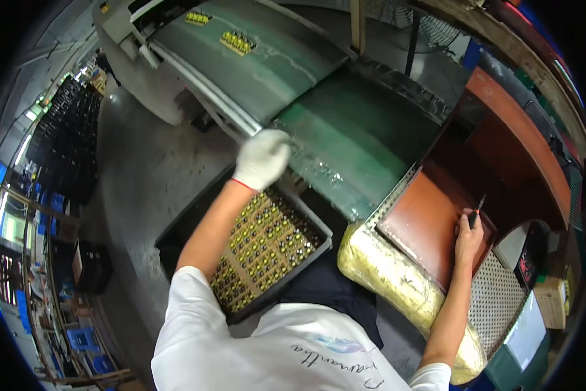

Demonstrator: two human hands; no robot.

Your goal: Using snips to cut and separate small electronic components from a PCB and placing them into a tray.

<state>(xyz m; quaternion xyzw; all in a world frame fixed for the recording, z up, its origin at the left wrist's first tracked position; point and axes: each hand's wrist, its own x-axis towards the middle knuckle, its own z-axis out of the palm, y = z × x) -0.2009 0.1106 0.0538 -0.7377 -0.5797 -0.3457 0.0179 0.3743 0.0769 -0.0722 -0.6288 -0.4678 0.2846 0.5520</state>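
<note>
My left hand [263, 159], in a white knitted glove with a red cuff edge, is over the near left corner of the green conveyor belt [351, 140]. It looks rounded and closed, with the fingertips curled out of sight. Below that forearm sits a dark grey crate [324, 240] filled with rows of small yellow-and-dark parts [267, 244]. My bare right hand [465, 236] is closed around a slim black-handled tool [474, 217] with a thin metal tip, pointing up. That hand is over a reddish-brown board [423, 218]; the tool's exact kind is unclear.
Two yellow boards carrying small parts, one nearer [238, 42] and one farther [198, 18], lie on the machine's far surface. Gold-wrapped padding [397, 277] edges the perforated bench [498, 293]. A curved brown panel [524, 130] stands at right. Black racks [65, 137] line the left.
</note>
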